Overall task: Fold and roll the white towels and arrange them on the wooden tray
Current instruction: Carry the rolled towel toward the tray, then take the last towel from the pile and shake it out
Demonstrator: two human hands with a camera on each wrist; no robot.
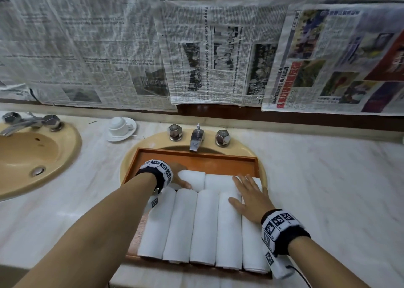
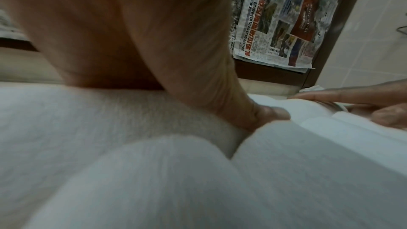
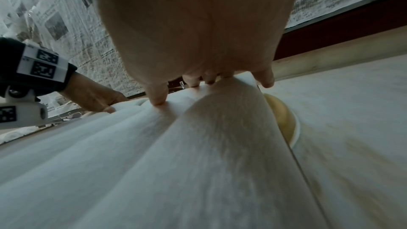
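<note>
The tray sits across the nearer sink, in front of its tap. Five rolled towels lie side by side at the tray's near end; behind them lie what seem to be two more. A second sink lies left, with a cup between the sinks, further back.

The head camera is looking forward and down from above at the wooden tray lying across a sink, with the newspaper-covered wall behind. The left wrist camera is sitting very close over the rolled towels, facing rightward (blurred up close). The right wrist camera is skimming low along the towels toward the wall. All three are sharing towels and newspaper.
</note>
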